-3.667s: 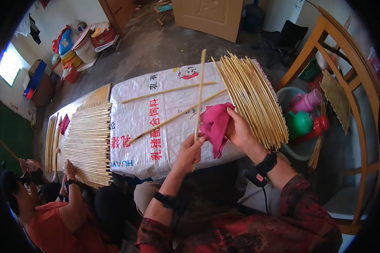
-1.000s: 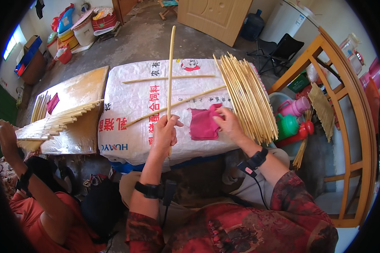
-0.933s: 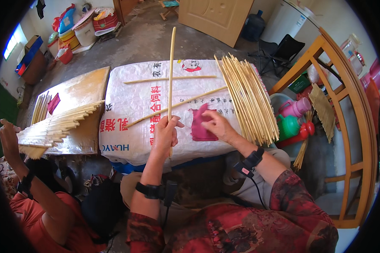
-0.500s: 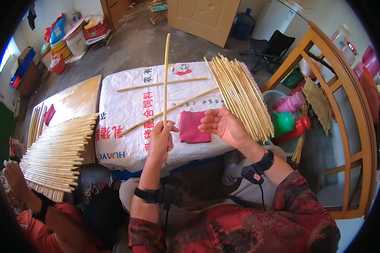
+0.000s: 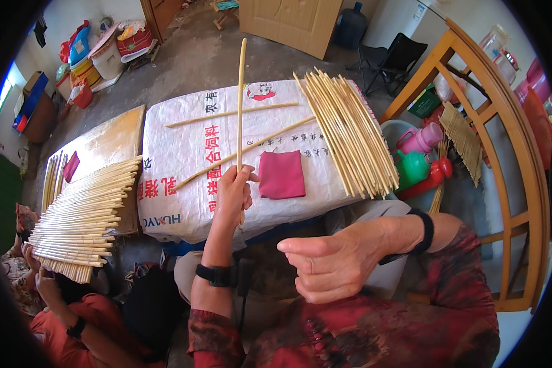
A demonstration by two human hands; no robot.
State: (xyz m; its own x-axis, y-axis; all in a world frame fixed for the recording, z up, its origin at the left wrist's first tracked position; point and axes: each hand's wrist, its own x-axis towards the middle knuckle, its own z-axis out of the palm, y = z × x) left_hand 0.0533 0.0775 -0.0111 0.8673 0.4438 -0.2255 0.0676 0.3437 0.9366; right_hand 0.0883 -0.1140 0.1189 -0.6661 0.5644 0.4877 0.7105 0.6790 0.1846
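My left hand (image 5: 235,193) is wrapped round a long, pale, peeled stick (image 5: 241,92), held nearly upright over the front of the table. The stick's lower end pokes out below my fist. My right hand (image 5: 331,260) is raised close to me, away from the table, fingers curled and thumb pointing left; nothing shows in it, though the palm is turned away. A folded magenta cloth (image 5: 281,175) lies on the white woven sack cover (image 5: 165,144) between my hands. Behind the upright stick, two loose sticks rest on the cover, one crosswise (image 5: 270,108) and one slanting (image 5: 218,164).
A row of many sticks (image 5: 351,132) covers the table's right end. To the left, a co-worker's hands (image 5: 43,279) are at a stick mat (image 5: 83,221) on a wooden board. At right stand a wooden frame (image 5: 451,58) and a basin with a green jug (image 5: 412,168).
My right hand has drawn back from above the cloth toward my body, its open fingers curling in. My left hand still holds the stick upright. The co-worker's hands have come together at the mat.
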